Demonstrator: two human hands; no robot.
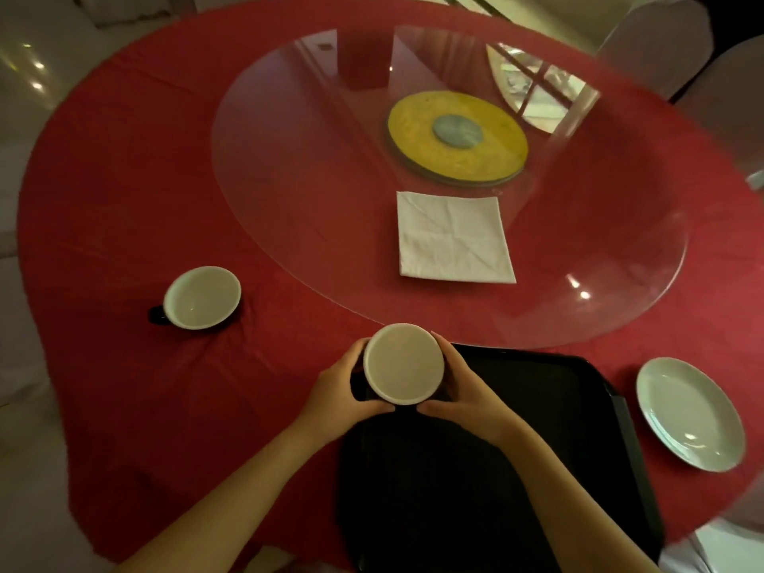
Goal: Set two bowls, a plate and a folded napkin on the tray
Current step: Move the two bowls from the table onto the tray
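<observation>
A bowl (403, 363), white inside and dark outside, is gripped from both sides over the far left corner of the black tray (537, 407). My left hand (341, 388) wraps its left side and my right hand (463, 384) its right side. I cannot tell whether the bowl rests on the tray or hovers above it. A second, matching bowl (201, 297) stands alone on the red tablecloth to the left. A white plate (689, 412) lies right of the tray. The white napkin (452, 237) lies flat as a square on the glass turntable.
The round table wears a red cloth (124, 179). A large glass turntable (620, 283) covers its middle, on a yellow hub (458, 138). White-covered chairs (661, 39) stand at the far right. The table edge runs close to the tray's near side.
</observation>
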